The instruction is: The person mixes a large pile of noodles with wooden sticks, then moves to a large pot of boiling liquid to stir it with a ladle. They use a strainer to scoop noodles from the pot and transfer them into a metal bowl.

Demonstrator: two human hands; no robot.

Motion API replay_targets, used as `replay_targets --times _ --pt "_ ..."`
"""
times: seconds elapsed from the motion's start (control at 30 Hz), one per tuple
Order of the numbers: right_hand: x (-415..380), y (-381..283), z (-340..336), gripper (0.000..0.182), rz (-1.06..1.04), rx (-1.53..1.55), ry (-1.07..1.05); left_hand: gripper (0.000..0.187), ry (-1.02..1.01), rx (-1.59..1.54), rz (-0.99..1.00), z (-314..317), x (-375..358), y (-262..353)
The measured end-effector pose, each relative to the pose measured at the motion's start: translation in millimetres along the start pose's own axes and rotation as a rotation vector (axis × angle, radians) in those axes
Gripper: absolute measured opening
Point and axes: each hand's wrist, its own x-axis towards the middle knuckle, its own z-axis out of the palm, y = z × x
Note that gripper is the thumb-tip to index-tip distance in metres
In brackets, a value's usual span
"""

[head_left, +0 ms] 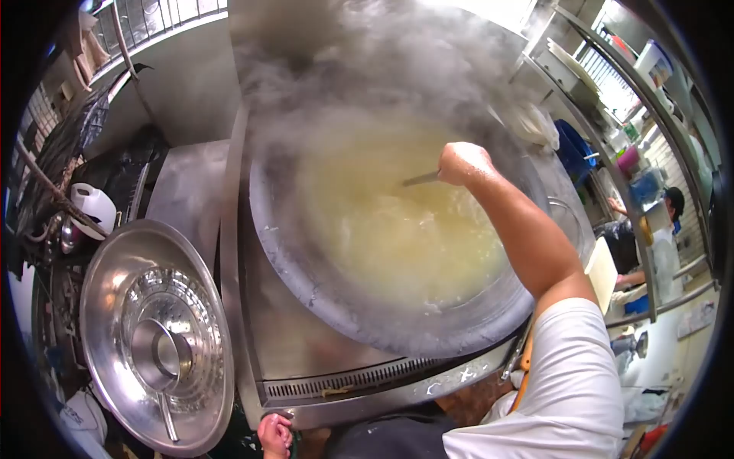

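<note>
My right hand (465, 164) is closed round the flat metal handle (420, 179) of a utensil. Its lower end is sunk in the cloudy yellowish liquid (397, 237), so its kind is hidden. The liquid steams in a very large round cauldron (344, 317) set into a metal stove. Low in the view, my left hand (275, 434) is curled into a fist beside the stove's front edge, with nothing visible in it. To its left stands a wide perforated steel colander (210, 336), and a small metal pot with a handle (157, 356) lies inside it.
Thick steam (382, 61) blurs the far side of the cauldron. A white plastic jug (93, 206) stands at the left behind the colander. On the right are metal shelves with containers, a blue bin (573, 153), and another person (623, 237) farther back. A slotted grate (344, 380) runs along the stove front.
</note>
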Motion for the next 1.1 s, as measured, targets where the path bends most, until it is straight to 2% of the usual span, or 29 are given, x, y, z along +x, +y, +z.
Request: replay_targets --times 0.07,0.2,0.3,0.5,0.7,0.87,0.93,0.97,1.03,1.07,1.1 --pt "-5 3 -1 0.023 0.013 -0.014 0.001 0.037 0.011 0.025 0.004 -3 4 -2" --pt "-40 8 55 0.020 -0.024 0.052 0.102 0.035 0.013 0.037 -0.016 2 9 2" --pt "-84 13 113 0.026 -0.013 0.194 0.015 0.033 -0.002 0.096 0.014 3 12 4" --pt "-213 30 77 0.023 -0.121 0.176 0.020 0.029 -0.107 0.114 0.051 -3 21 -1" --pt "-295 58 28 0.027 -0.173 0.315 0.070 0.028 -0.156 0.161 0.090 3 15 4" --pt "-324 53 -2 0.028 -0.167 0.427 -0.033 0.027 -0.168 0.207 0.038 4 20 8" --pt "-325 46 -13 0.028 -0.077 0.508 -0.224 0.027 -0.174 0.222 0.026 3 21 11" --pt "-317 44 -10 0.028 -0.079 0.502 -0.223 0.028 -0.180 0.241 0.009 3 21 11" --pt "-288 39 11 0.026 -0.283 0.294 -0.175 0.028 -0.173 0.244 0.011 4 17 12" --pt "-275 32 21 0.025 -0.284 0.262 -0.161 0.029 -0.165 0.253 0.015 5 15 13" --pt "-273 16 11 0.025 -0.221 0.243 -0.280 0.029 -0.161 0.245 0.013 4 16 11"
